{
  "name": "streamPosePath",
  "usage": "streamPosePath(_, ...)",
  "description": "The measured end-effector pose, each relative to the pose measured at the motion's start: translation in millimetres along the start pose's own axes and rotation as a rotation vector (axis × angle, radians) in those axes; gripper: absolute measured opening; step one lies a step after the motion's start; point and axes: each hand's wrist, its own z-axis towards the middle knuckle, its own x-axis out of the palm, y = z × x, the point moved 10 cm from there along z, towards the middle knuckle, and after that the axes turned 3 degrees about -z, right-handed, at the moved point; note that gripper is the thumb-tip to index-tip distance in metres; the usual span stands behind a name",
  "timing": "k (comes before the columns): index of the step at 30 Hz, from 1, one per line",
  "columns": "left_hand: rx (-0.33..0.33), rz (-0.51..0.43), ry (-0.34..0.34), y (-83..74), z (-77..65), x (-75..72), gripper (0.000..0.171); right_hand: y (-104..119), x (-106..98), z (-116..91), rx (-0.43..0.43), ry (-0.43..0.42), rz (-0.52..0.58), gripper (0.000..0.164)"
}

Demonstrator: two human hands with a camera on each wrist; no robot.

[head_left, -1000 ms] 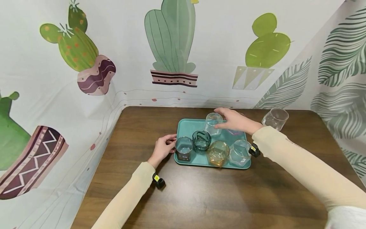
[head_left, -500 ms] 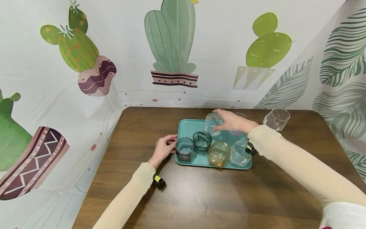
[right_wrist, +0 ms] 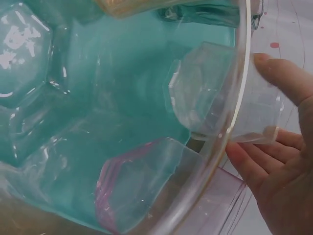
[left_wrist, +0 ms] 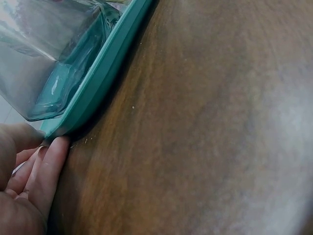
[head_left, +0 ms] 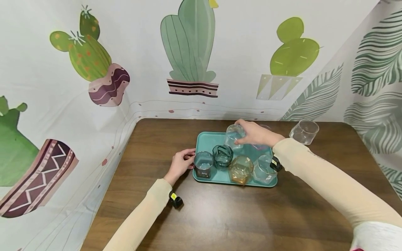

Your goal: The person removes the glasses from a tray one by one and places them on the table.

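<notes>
A teal tray (head_left: pixel 207 137) lies on the wooden table with several drinking glasses on it. My left hand (head_left: pixel 180 163) pinches the tray's left edge, the thumb at the rim and fingers against the outer side, as the left wrist view shows. At the tray's back, my right hand (head_left: pixel 255 133) holds a clear glass (head_left: pixel 233 138) between thumb and fingers. Close to that hand stands a pink-tinted glass (right_wrist: pixel 142 181), partly hidden by it in the head view. Along the front are a grey glass (head_left: pixel 203 166), a dark green glass (head_left: pixel 222 158), an amber glass (head_left: pixel 240 171) and another clear glass (head_left: pixel 263 172).
One more clear glass (head_left: pixel 304 132) stands on the table (head_left: pixel 220 216) to the right of the tray, near the back edge. Behind the table hangs a white cloth (head_left: pixel 141 52) printed with cacti and leaves.
My right wrist has shifted slightly left, the fingers staying at the same clear glass. My left hand and the tray keep their places; the head view has tilted a little.
</notes>
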Motion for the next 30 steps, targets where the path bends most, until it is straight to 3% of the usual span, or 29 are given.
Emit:
streamPosePath(19, 0.005, 0.013, -0.008, 1.1, -0.1, 0.3, 0.033, 5, -46, -26, 0.011, -0.161, 0.075, 0.079)
streamPosePath(30, 0.017, 0.031, -0.013, -0.7, 0.3, -0.1, 0.033, -4, -80, -57, 0.047, -0.259, 0.133, 0.077)
